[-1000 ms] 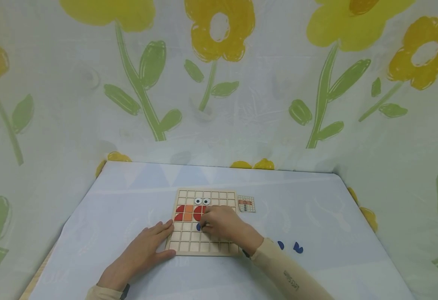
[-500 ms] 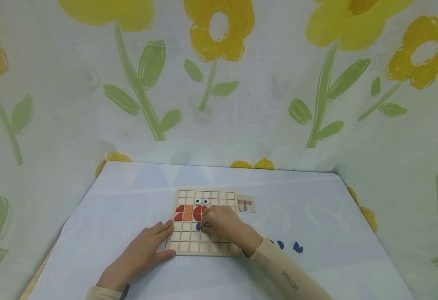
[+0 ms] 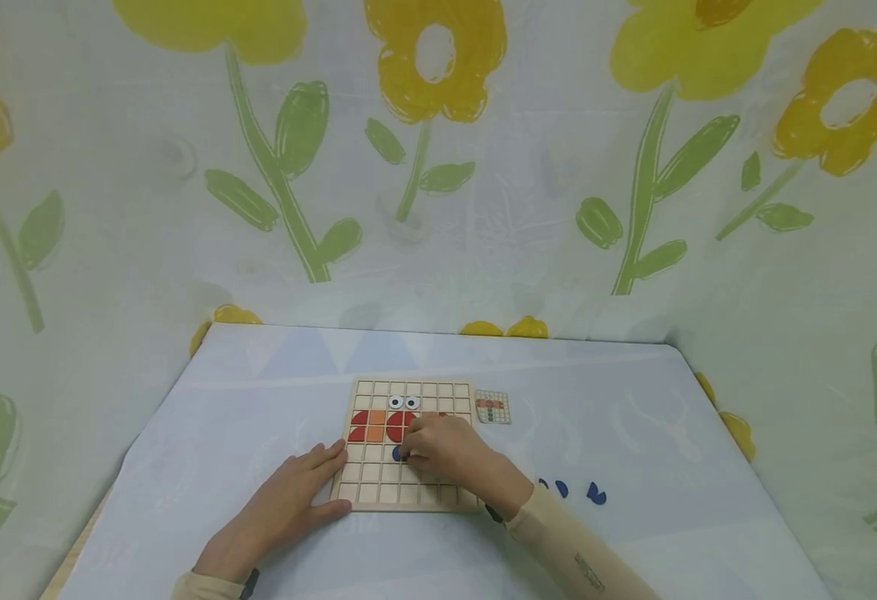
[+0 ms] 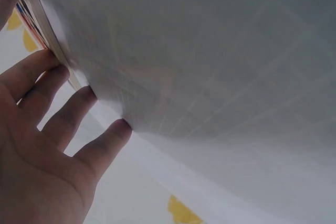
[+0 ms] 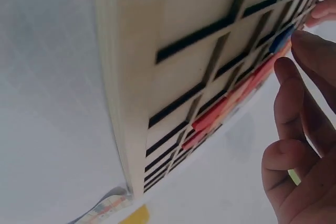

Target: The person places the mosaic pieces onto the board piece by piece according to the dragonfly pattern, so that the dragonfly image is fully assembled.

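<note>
A wooden grid board (image 3: pixel 371 492) lies on the table, with red and orange tiles and two eye discs in its upper cells. The left hand (image 3: pixel 288 496) rests at the board's left edge, fingers spread and fairly straight, fingertips touching the rim in the left wrist view. The right hand (image 3: pixel 449 450) is over the board's middle. Its thumb and fingertips pinch at a small blue rounded piece (image 3: pixel 397 453) below the red tiles. In the right wrist view this blue piece (image 5: pixel 282 39) lies low at the grid beside the fingertips, partly covered by them.
Several loose blue rounded pieces (image 3: pixel 596 493) lie on the table right of the board, near the right sleeve. A small pattern card (image 3: pixel 493 407) is beside the board's upper right corner. A flowered cloth wall (image 3: pixel 513 208) stands behind the table (image 3: pixel 596 392).
The right hand stays at the same blue piece, its wrist and forearm shifting only slightly. The left hand keeps its place on the board's edge.
</note>
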`<state>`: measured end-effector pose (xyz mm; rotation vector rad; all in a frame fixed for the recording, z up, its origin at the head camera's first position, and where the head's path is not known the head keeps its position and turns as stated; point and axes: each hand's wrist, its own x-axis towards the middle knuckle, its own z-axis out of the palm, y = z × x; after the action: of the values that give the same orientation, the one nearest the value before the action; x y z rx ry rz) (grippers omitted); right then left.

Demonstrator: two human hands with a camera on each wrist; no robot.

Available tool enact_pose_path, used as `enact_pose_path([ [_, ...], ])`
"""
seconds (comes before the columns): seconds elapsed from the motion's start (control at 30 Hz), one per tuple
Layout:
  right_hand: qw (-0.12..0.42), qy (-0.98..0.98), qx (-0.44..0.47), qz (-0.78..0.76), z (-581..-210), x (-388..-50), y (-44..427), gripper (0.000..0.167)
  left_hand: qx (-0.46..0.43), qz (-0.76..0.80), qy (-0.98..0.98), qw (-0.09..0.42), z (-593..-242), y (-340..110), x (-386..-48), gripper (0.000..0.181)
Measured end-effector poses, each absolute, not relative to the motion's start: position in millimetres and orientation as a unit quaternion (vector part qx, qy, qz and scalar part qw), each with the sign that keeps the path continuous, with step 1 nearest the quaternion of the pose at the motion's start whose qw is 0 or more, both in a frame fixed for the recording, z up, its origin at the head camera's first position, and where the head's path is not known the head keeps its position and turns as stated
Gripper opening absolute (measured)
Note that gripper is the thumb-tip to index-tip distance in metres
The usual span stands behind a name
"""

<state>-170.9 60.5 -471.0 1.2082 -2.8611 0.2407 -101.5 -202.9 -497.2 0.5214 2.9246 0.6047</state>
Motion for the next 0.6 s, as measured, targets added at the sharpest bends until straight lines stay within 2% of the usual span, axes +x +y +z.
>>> enact_pose_path([
  [0.2,0.025,-0.921,0.369,0.124,-458.3,-162.2,73.4,0.017,0.165,0.193,0.965,0.06,-497.8,-202.1,-102.0,0.081],
  [0.6,0.148,-0.913,0.351,0.146,-438.5,-150.9,132.4,0.023,0.164,0.192,0.966,0.059,-497.5,-202.5,-101.6,0.081],
])
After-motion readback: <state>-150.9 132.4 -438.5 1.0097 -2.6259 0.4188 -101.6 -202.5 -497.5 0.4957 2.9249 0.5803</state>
